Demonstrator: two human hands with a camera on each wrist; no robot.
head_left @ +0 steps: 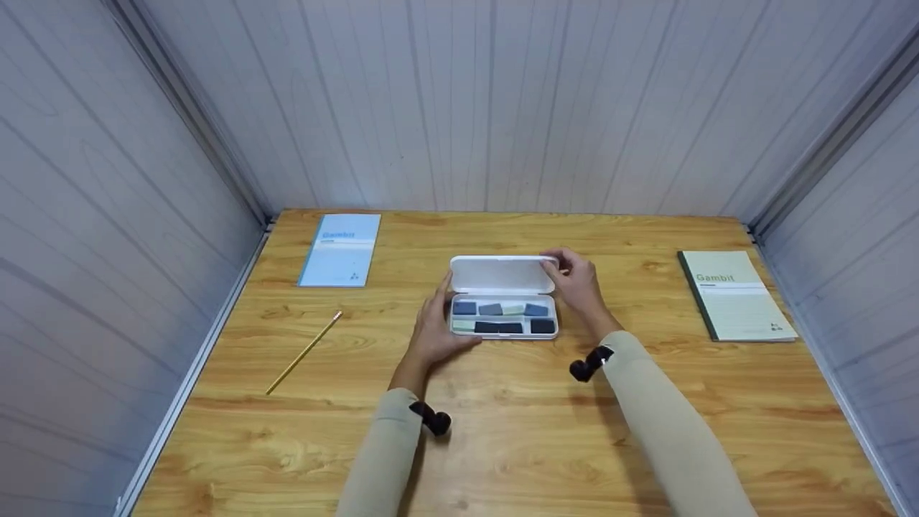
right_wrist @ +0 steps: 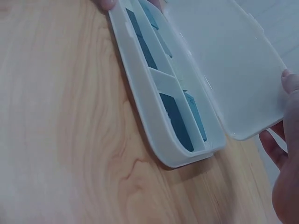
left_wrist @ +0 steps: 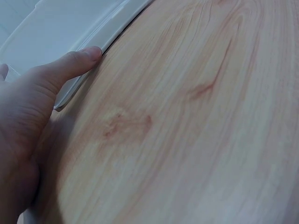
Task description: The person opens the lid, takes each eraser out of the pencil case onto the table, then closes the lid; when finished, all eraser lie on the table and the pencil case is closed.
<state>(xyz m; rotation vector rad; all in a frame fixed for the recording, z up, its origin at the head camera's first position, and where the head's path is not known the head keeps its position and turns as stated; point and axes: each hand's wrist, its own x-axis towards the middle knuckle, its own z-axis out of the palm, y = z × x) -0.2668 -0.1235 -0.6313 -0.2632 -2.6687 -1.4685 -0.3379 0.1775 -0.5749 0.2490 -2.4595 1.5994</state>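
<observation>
A white plastic pencil case lies on the table with its lid raised. Its compartments hold several blue, pale green and black blocks that look like erasers. My left hand grips the left end of the case, thumb along the front edge and fingers up the side. In the left wrist view its thumb touches the case's rim. At the lid's upper right corner, my right hand pinches the lid between thumb and fingers. The right wrist view shows dark blocks inside the case.
A yellow pencil lies left of the case. Behind it is a blue-edged notebook. To the right lies a dark-spined notebook. Panel walls enclose the wooden table at the back and sides.
</observation>
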